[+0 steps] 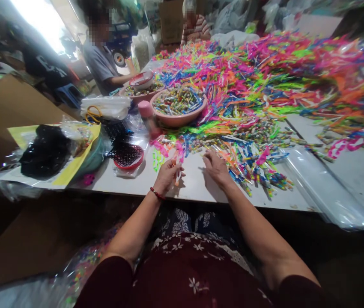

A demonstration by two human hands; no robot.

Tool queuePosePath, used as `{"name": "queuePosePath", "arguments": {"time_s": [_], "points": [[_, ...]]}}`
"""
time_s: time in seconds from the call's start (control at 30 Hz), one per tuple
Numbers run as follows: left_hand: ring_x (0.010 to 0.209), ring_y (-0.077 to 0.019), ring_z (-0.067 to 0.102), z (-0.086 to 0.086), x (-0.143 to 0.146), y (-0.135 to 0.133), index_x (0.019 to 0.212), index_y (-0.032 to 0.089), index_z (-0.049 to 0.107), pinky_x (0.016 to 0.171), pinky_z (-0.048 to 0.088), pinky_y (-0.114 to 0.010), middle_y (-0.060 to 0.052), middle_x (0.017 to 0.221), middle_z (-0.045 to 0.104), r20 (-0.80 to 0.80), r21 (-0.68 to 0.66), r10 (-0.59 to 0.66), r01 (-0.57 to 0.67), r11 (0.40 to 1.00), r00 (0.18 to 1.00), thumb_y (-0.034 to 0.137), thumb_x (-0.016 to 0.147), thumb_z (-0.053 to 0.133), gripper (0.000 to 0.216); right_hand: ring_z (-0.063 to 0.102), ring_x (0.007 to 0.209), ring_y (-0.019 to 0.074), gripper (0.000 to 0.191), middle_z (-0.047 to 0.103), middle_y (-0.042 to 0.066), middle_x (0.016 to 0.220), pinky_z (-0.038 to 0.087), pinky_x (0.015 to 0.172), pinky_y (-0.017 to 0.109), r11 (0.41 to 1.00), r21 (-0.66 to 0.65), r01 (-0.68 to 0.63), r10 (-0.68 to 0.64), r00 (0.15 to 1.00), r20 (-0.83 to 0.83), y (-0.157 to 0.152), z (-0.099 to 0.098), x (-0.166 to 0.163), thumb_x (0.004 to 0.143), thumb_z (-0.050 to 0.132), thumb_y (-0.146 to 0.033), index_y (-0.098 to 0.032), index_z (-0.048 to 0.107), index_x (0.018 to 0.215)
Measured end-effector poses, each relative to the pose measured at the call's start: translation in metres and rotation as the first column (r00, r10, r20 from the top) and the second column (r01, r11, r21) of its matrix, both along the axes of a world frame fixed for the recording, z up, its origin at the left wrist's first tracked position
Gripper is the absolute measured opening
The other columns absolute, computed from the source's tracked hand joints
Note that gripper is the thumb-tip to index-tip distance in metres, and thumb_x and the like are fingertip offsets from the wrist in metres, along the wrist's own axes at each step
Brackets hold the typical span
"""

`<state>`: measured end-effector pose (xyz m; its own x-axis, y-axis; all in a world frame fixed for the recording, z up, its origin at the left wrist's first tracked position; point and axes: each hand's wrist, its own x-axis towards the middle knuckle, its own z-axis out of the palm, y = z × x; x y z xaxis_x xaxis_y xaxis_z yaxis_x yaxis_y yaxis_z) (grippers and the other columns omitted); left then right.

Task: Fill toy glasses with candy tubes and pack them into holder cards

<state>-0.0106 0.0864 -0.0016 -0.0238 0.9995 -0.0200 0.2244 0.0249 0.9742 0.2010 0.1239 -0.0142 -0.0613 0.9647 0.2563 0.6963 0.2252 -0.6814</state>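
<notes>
My left hand (pixel 168 174) is closed around a small pink plastic piece (pixel 178 159) held upright just above the white table (pixel 195 188). My right hand (pixel 214 166) lies palm down on the table, fingers reaching into a scatter of small colourful sticks and wrapped candies (pixel 249 167). A red bead bracelet sits on my left wrist. A huge heap of neon plastic pieces (pixel 265 81) covers the table beyond my hands.
A pink basin of candies (pixel 178 105) stands behind my hands, a second basin (pixel 141 87) farther back. A red-rimmed dish (pixel 127 156), black bag (pixel 45 149) and white bags (pixel 106 107) lie left. Clear plastic sleeves (pixel 323 184) lie right. A person in grey (pixel 101 60) sits at the far end.
</notes>
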Motion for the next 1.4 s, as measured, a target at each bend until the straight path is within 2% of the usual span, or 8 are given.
{"name": "queuePosePath", "arguments": {"time_s": [0.1,0.33,0.43,0.57,0.7,0.87,1.17,1.4], "points": [[0.055,-0.0139,0.066,0.004,0.002,-0.02,0.082,0.016,0.056,0.051,0.052,-0.023,-0.003,0.072,0.067,0.467,-0.184,0.042,0.051,0.982,0.883,0.052,0.074,0.079,0.044,0.059,0.074,0.0174,0.029,0.068,0.003,0.086,0.046,0.07,0.03,0.99,-0.104,-0.092,0.032,0.884,-0.467,-0.032,0.004,0.001,0.087,0.063,-0.049,-0.02,0.065,0.091],[0.058,-0.0125,0.067,0.019,0.009,-0.053,0.099,0.013,0.061,0.055,0.054,-0.022,-0.007,0.09,0.073,0.629,-0.255,-0.05,0.267,0.929,0.776,0.019,0.062,0.083,0.044,0.066,0.072,0.0176,0.044,0.067,0.0,0.076,0.056,0.071,0.033,0.893,-0.282,-0.351,-0.029,0.581,-0.813,-0.093,0.019,-0.006,0.068,0.083,-0.049,-0.02,0.064,0.094],[0.053,-0.0131,0.065,0.022,0.011,-0.065,0.12,0.019,0.054,0.047,0.049,-0.022,-0.002,0.09,0.07,0.686,-0.215,-0.145,0.389,0.896,0.713,0.017,0.062,0.083,0.065,0.064,0.072,0.0147,0.053,0.067,0.0,0.088,0.055,0.067,0.03,0.912,-0.234,-0.338,0.021,0.606,-0.795,-0.103,0.028,-0.002,0.073,0.082,-0.049,-0.021,0.065,0.115],[0.052,-0.0131,0.063,0.018,0.015,-0.074,0.114,0.018,0.055,0.048,0.048,-0.022,0.001,0.076,0.065,0.702,-0.22,-0.159,0.423,0.879,0.694,0.038,0.073,0.083,0.053,0.064,0.084,0.0149,0.045,0.07,0.004,0.102,0.054,0.082,0.032,0.906,-0.224,-0.359,0.064,0.64,-0.766,-0.107,0.027,0.008,0.079,0.078,-0.046,-0.022,0.069,0.116],[0.058,-0.0097,0.06,0.009,0.026,-0.072,0.092,0.018,0.052,0.058,0.05,-0.021,0.002,0.073,0.063,0.725,-0.266,0.13,0.101,0.959,0.676,0.04,0.075,0.083,0.041,0.062,0.084,0.0152,0.046,0.071,0.004,0.105,0.054,0.081,0.032,0.871,-0.3,-0.388,0.001,0.612,-0.791,-0.116,0.018,0.009,0.08,0.075,-0.049,-0.025,0.068,0.119],[0.072,-0.0097,0.063,0.006,0.043,-0.066,0.09,0.021,0.048,0.081,0.053,-0.028,0.003,0.079,0.062,0.748,-0.277,0.343,-0.203,0.939,0.568,0.036,0.082,0.076,0.033,0.055,0.073,0.0153,0.041,0.064,0.0,0.082,0.048,0.067,0.028,0.834,-0.366,-0.413,0.047,0.714,-0.699,-0.139,0.013,-0.012,0.079,0.074,-0.057,-0.022,0.07,0.1],[0.069,-0.0132,0.066,-0.003,0.042,-0.088,0.082,0.011,0.067,0.068,0.053,-0.025,-0.004,0.076,0.071,0.69,-0.369,0.281,-0.01,0.929,0.667,0.025,0.058,0.092,0.037,0.055,0.071,0.0158,0.042,0.063,0.0,0.078,0.046,0.065,0.028,0.869,-0.371,-0.328,-0.011,0.736,-0.677,-0.13,-0.006,-0.015,0.078,0.072,-0.061,-0.022,0.065,0.09],[0.065,-0.0126,0.066,0.002,0.038,-0.086,0.084,0.01,0.067,0.061,0.057,-0.023,-0.002,0.073,0.068,0.635,-0.444,0.381,-0.085,0.892,0.672,0.02,0.064,0.089,0.031,0.053,0.071,0.0155,0.035,0.061,-0.001,0.079,0.046,0.069,0.029,0.917,-0.271,-0.294,0.114,0.841,-0.528,-0.136,0.001,0.001,0.096,0.054,-0.056,-0.023,0.063,0.104]]}}
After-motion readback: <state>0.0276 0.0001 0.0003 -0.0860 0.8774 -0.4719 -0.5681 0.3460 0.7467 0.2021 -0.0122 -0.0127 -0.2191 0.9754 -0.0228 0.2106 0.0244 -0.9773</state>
